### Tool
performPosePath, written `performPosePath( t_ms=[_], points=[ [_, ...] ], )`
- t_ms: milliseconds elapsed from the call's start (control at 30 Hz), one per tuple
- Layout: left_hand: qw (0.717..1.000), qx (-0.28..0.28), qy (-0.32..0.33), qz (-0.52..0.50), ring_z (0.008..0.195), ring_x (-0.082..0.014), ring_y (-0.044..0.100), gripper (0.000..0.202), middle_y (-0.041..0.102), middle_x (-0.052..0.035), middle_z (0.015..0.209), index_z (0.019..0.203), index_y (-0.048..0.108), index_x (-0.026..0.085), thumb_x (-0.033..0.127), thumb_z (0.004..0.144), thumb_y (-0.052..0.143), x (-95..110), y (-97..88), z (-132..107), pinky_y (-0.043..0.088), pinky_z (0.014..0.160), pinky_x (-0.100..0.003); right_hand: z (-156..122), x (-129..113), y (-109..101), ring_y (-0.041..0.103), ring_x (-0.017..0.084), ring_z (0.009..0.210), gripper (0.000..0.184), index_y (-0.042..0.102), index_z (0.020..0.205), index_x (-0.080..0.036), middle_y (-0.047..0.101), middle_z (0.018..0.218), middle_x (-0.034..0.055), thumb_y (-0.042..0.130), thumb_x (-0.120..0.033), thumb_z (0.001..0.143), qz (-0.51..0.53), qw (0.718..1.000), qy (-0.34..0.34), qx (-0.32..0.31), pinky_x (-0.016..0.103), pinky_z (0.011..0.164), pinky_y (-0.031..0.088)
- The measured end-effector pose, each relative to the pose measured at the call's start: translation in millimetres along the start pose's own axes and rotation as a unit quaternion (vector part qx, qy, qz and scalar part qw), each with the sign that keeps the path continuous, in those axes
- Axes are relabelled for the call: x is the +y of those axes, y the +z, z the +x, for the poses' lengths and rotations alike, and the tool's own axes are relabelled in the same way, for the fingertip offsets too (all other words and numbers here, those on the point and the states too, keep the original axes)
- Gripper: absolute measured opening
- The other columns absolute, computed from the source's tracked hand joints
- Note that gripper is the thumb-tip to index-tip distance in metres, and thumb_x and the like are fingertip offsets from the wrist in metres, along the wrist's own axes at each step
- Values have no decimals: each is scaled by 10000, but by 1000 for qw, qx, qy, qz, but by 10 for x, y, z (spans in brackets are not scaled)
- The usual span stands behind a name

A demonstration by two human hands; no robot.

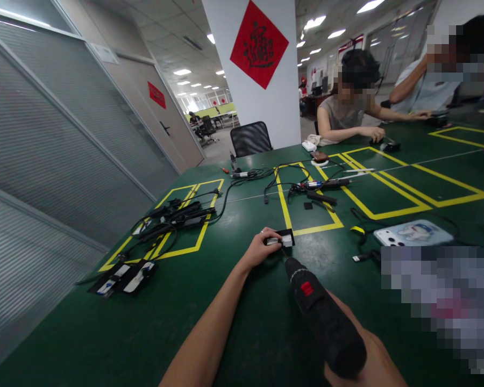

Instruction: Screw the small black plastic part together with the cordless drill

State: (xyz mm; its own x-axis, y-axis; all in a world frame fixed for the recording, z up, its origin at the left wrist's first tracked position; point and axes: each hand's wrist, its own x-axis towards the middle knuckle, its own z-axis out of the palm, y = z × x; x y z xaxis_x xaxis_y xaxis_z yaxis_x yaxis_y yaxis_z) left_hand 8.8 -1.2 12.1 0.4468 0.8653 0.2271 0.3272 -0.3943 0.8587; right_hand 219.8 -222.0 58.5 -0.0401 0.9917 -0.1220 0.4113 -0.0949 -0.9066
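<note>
Left hand [258,248]: fingers pinching the small black part [283,237] flat on the table [234,322].
Right hand [367,365]: fingers wrapped round the electric screwdriver [320,312].
Tip: better kept upright, bit square on the screw.

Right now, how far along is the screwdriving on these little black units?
In hand: the left hand steadies a small black unit while the right hand aims the electric screwdriver at it. Two similar units lie set aside at the left, possibly finished. A cabled pile in the yellow-taped box looks still waiting, though I can't confirm.
</note>
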Motion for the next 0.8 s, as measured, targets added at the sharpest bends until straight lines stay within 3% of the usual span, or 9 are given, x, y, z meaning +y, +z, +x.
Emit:
performPosePath(
  t_ms=[367,800],
  points=[
    [1000,1,-1,3,987,-204,540,192,565,-51,1017,910,675,190,209,720,659,7,-4,0,396,897,-322,11,-24,-11,553,230,1117,828,347,1371,-200,556,1251,82,514,-102,566,-5,1000,-16,-11,299,916,453],
    [1000,-4,-6,5,950,-196,549,194,567,-51,1019,920,672,191,227,731,648,59,-5,-9,418,862,-310,-7,-73,-35,552,223,1119,820,348,1366,-226,551,1259,57,508,-114,569,0,1000,-1,-10,287,925,444]
  ],
)
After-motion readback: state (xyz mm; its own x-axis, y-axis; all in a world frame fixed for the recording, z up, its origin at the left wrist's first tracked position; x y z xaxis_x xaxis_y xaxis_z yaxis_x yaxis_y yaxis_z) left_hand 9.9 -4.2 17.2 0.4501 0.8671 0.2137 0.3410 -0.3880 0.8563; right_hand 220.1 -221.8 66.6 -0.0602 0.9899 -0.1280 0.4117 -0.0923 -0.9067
